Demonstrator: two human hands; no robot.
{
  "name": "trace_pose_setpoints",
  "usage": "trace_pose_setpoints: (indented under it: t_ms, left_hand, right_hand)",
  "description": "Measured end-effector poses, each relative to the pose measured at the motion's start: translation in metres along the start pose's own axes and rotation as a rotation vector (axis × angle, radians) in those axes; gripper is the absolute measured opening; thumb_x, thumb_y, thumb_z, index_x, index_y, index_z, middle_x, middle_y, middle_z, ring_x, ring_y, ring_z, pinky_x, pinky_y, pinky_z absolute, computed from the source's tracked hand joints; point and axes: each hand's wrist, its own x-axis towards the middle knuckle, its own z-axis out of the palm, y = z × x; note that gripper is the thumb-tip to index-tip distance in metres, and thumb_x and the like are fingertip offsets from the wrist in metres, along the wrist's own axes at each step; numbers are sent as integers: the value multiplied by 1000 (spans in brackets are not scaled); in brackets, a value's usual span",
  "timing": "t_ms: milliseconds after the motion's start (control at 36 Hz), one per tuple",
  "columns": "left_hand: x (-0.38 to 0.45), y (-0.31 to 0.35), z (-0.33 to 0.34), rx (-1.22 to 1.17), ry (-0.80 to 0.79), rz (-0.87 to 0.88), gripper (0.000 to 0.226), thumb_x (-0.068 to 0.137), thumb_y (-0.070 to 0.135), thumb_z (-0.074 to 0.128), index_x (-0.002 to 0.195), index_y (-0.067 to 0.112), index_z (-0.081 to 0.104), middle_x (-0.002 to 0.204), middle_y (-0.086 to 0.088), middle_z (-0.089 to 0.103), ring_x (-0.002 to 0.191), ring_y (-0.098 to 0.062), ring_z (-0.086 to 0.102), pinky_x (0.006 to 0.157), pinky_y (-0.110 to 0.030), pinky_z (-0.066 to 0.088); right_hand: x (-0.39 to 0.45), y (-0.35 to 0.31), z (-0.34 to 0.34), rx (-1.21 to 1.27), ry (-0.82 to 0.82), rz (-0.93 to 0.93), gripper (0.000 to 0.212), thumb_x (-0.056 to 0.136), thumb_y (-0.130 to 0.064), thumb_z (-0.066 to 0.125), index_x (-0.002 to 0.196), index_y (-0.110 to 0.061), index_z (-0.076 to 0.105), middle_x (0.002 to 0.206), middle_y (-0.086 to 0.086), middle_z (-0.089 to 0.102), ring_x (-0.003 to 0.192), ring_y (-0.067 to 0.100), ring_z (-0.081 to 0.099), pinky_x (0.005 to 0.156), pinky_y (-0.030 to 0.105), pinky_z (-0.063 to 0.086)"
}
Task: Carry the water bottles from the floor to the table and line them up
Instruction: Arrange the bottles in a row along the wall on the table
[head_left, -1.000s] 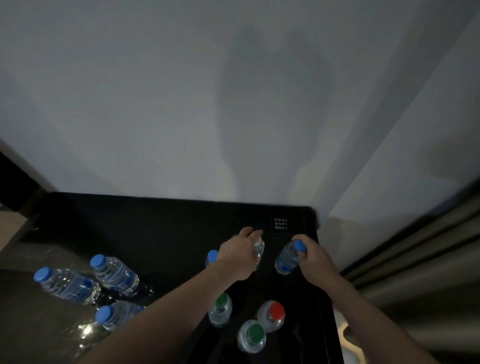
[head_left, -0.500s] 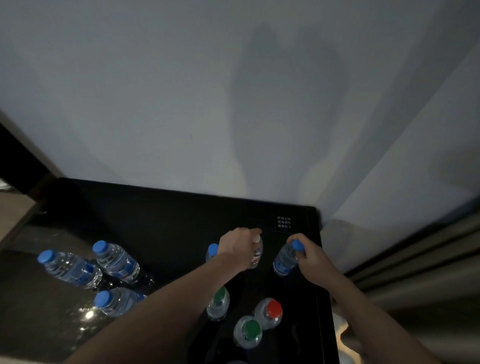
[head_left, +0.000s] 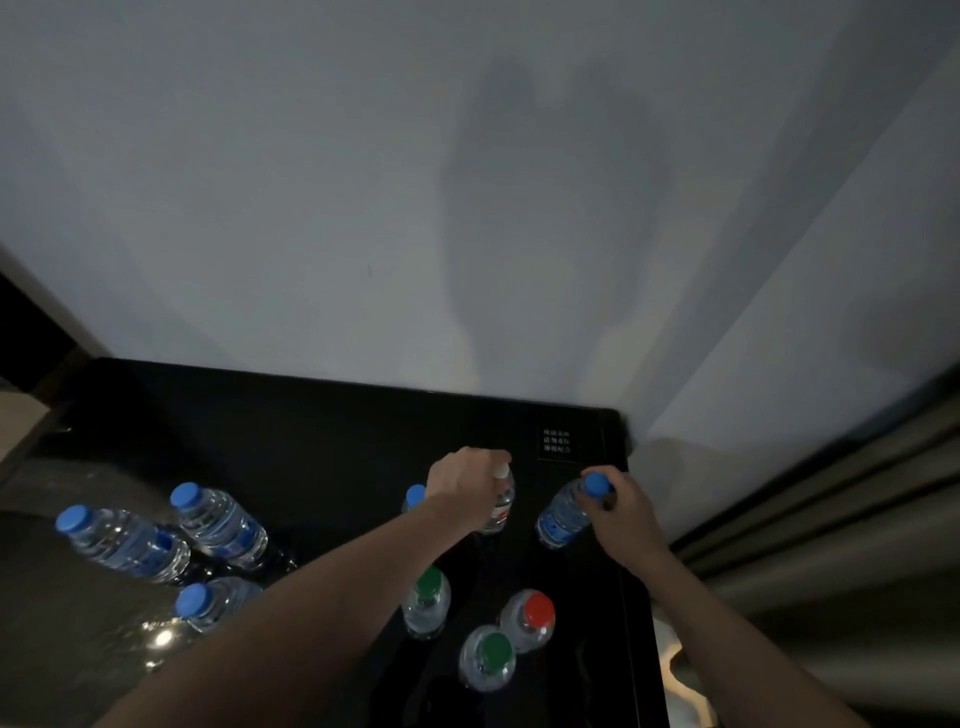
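Several water bottles stand on the black table (head_left: 311, 431). My left hand (head_left: 465, 488) grips a white-capped bottle (head_left: 500, 506) near its neck, toward the table's far right. My right hand (head_left: 621, 512) holds a blue-capped bottle (head_left: 563, 514) at its cap, close to the right edge. Another blue-capped bottle (head_left: 414, 496) is half hidden behind my left wrist. Nearer to me stand two green-capped bottles (head_left: 428, 603) (head_left: 488, 657) and a red-capped bottle (head_left: 530, 618). Three blue-capped bottles (head_left: 124, 540) (head_left: 218, 525) (head_left: 208, 608) stand at the left.
A pale wall (head_left: 363, 208) rises right behind the table. The table's right edge (head_left: 636, 519) drops off beside grey curtain folds (head_left: 831, 519). A small white printed label (head_left: 557, 440) sits on the far right corner of the table.
The view shifted slightly. My right hand with its blue-capped bottle moved a little right, away from the white-capped bottle. My left hand stays on the white-capped bottle.
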Motion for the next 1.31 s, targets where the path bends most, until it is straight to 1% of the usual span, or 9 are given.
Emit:
trace_pose_setpoints:
  t_ms: [111, 194, 306, 472, 694, 833, 944, 1083, 1306]
  left_hand:
    - [1, -2, -3, 39, 15, 5, 16, 94, 20, 60, 89, 33, 51, 88, 4, 63, 78, -20, 60, 64, -35, 41]
    - [3, 0, -3, 39, 7, 1, 20, 92, 18, 64, 91, 34, 53, 88, 5, 63, 77, -18, 60, 62, -33, 42]
    - [4, 2, -3, 61, -11, 15, 20, 91, 15, 65, 94, 33, 56, 88, 6, 63, 79, -18, 64, 63, -33, 47]
    - [5, 1, -6, 85, -2, 13, 20, 92, 13, 61, 85, 31, 54, 84, 5, 63, 76, -20, 63, 61, -33, 44]
    - [8, 1, -15, 111, -13, 29, 8, 95, 18, 58, 94, 26, 60, 91, 0, 68, 82, -23, 67, 72, -38, 56]
    - [22, -6, -23, 74, -3, 30, 10, 99, 20, 55, 96, 29, 56, 92, 1, 69, 82, -21, 67, 74, -39, 58]
    - [40, -14, -35, 60, -15, 33, 7, 98, 22, 54, 95, 26, 59, 89, 0, 68, 81, -21, 68, 77, -41, 60]
    - [62, -16, -42, 63, 4, 40, 12, 93, 14, 58, 97, 26, 59, 94, -3, 67, 87, -27, 67, 79, -41, 59]
    - [115, -17, -57, 82, 105, 87, 6, 98, 26, 56, 93, 24, 55, 91, -7, 70, 80, -28, 64, 63, -35, 45]
  right_hand:
    - [-3, -1, -4, 28, 5, 24, 25, 98, -10, 56, 120, -22, 57, 112, 0, 61, 104, 17, 60, 85, 29, 51]
    - [-1, -3, -12, -19, -61, 4, 31, 100, -3, 50, 124, -22, 55, 115, 3, 61, 105, 18, 59, 93, 39, 53]
    - [2, -6, -19, -79, -133, -21, 34, 97, 0, 51, 121, -25, 52, 113, 5, 61, 100, 18, 60, 85, 33, 52]
    - [-1, -7, -9, -137, -130, -37, 22, 90, -26, 73, 107, -27, 59, 110, -5, 54, 98, 11, 60, 86, 30, 55]
    - [1, -14, -1, -205, -95, -73, 17, 97, -14, 61, 110, -24, 56, 110, -1, 62, 97, 15, 61, 85, 35, 54]
    - [16, -17, -10, -222, -121, -71, 22, 98, -12, 59, 117, -22, 54, 108, 3, 62, 92, 16, 61, 73, 23, 45]
    - [38, -26, -16, -216, -101, -100, 26, 96, -6, 59, 120, -15, 57, 105, 8, 63, 92, 22, 61, 77, 34, 50]
    - [74, -43, -21, -153, -78, -126, 17, 97, -6, 56, 109, -19, 57, 93, 2, 61, 77, 10, 57, 63, 18, 40]
    - [129, -59, -30, -146, -15, -84, 17, 97, -4, 52, 112, -10, 58, 98, 14, 64, 90, 29, 60, 80, 41, 50]
